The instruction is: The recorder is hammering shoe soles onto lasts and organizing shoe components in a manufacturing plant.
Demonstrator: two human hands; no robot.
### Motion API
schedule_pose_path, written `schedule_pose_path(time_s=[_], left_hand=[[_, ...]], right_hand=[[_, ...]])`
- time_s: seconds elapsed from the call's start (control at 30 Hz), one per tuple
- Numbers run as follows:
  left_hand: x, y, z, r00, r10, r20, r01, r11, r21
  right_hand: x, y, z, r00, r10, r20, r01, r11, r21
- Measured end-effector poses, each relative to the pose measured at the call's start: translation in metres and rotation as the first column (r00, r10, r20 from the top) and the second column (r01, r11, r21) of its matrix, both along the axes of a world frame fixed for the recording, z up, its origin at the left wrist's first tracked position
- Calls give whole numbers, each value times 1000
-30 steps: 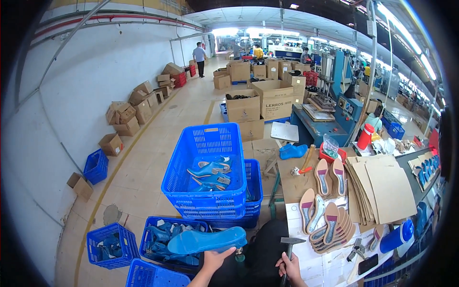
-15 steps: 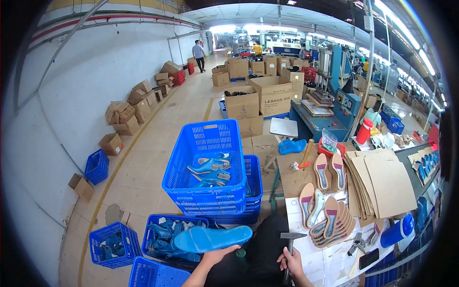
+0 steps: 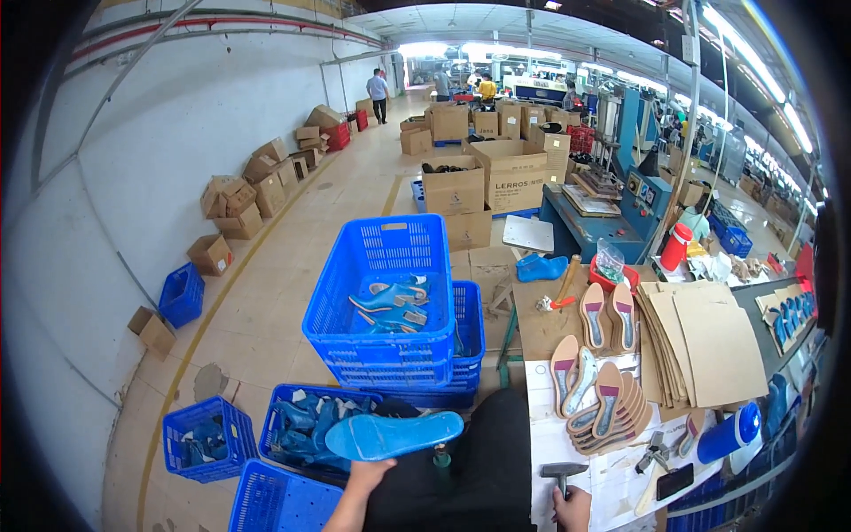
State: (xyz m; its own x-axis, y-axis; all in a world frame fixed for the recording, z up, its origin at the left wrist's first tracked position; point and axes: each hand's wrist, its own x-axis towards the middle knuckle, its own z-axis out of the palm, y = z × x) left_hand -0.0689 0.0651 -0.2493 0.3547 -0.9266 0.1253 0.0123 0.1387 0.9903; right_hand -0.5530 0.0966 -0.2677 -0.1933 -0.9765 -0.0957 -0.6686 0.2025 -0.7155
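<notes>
My left hand is closed around the underside of a blue shoe last, whose flat sole face is turned up above my lap. Gripped by its handle, a hammer is in my right hand, low over the near left corner of the worktable. Beyond it a fan of tan insoles lies on white paper, with several more insoles further back. Just right of the fan rest some metal tools and a black phone.
A tall blue crate holding lasts stands ahead, stacked beside another. Lower crates sit left of my legs, one full of blue lasts. Cardboard sheets, a blue jug and a second hammer occupy the table. A blue machine stands behind.
My right hand has carried the hammer right and down, from beside the table edge to over its corner. The last stays in my left hand, nearly in place.
</notes>
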Motion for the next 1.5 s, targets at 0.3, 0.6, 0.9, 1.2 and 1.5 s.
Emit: schedule_pose_path(time_s=[0.3, 0.6, 0.9, 1.2, 1.5], left_hand=[[-25, 9, 109, 738, 78, -670, -198, 974, -105], [-7, -15, 110, 732, 117, -671, -186, 982, -31], [-2, -18, 105, 760, 193, -621, -215, 976, 40], [-7, -28, 130, 737, 153, -658, -223, 974, -23], [-6, -25, 116, 747, 59, -663, -256, 945, -204]], right_hand=[[-10, -33, 48, 953, -71, -294, -31, 944, -330], [-21, -127, -2, 818, -79, -569, -106, 953, -285], [-38, -135, 24, 923, -86, -375, -32, 954, -298], [13, -138, 120, 906, -388, 171, 398, 640, -658], [210, -147, 186, 595, 181, 783, -98, 983, -153]])
